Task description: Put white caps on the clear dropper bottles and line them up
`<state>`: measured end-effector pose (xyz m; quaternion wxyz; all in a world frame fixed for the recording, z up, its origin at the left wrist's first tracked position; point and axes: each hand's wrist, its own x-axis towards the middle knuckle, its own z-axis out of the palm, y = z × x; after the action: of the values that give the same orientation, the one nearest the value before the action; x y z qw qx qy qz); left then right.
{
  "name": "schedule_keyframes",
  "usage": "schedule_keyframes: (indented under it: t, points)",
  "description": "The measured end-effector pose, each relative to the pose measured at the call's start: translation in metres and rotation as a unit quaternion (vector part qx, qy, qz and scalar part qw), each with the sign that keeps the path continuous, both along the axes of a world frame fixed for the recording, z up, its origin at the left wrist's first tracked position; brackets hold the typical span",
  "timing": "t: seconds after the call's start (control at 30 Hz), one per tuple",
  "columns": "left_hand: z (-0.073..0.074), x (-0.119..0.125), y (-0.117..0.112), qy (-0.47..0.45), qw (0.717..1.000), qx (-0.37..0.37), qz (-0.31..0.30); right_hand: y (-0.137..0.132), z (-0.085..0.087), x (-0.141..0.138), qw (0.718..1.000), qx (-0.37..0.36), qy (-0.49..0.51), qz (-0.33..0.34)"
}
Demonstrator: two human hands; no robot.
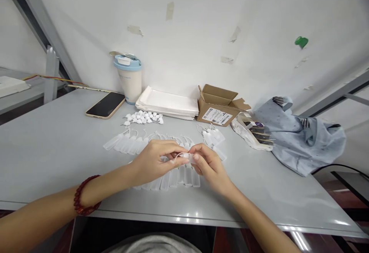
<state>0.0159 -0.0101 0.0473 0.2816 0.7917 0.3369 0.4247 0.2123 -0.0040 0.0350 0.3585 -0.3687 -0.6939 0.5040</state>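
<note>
Between my two hands, above the table's front half, is a small translucent plastic tag [186, 155] with a thin loop. My left hand [155, 159] pinches its loop end between thumb and fingers. At the other end, my right hand [210, 167] grips it with thumb and index finger, hiding part of it. Rows of similar translucent tags [123, 142] with thin loops lie on the table behind and under my hands. A few more tags [213, 136] are heaped to the right. Farther back sits a pile of small white plastic pieces [144, 117].
On the grey table [57, 145] lies a phone [105, 105], beside a lidded cup [131, 78]. Along the wall are a stack of white sheets [168, 101] and an open cardboard box [219, 107]. To the right are a plastic packet [256, 132] and light-blue cloth [300, 134].
</note>
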Motion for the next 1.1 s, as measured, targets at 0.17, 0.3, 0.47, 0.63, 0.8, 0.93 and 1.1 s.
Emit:
schedule_keyframes:
  t: [0.17, 0.3, 0.47, 0.63, 0.8, 0.93, 1.1]
  points:
    - [0.006, 0.000, 0.000, -0.056, 0.972, -0.226, -0.014, -0.003, -0.002, 0.002, 0.969, 0.221, -0.106, -0.021]
    - [0.007, -0.003, 0.004, -0.059, 0.942, -0.323, -0.064, 0.000, -0.009, 0.002, 0.926, 0.355, -0.127, -0.015]
    - [0.000, -0.004, 0.003, -0.054, 0.959, -0.274, -0.051, -0.001, -0.009, 0.002, 0.958, 0.269, -0.102, -0.008]
    - [-0.009, -0.002, -0.002, 0.028, 0.998, 0.053, -0.032, -0.001, 0.002, -0.002, 0.996, -0.079, 0.023, 0.035]
    - [-0.007, 0.000, -0.002, 0.025, 0.998, 0.062, 0.002, 0.000, 0.004, -0.002, 0.994, -0.091, 0.040, 0.044]
    - [0.004, 0.000, -0.002, 0.012, 0.994, -0.107, -0.002, -0.002, -0.003, 0.000, 0.985, 0.161, -0.063, -0.015]
    - [0.011, -0.004, -0.001, 0.076, 0.984, -0.157, -0.046, 0.003, -0.012, 0.001, 0.879, 0.451, -0.154, -0.027]
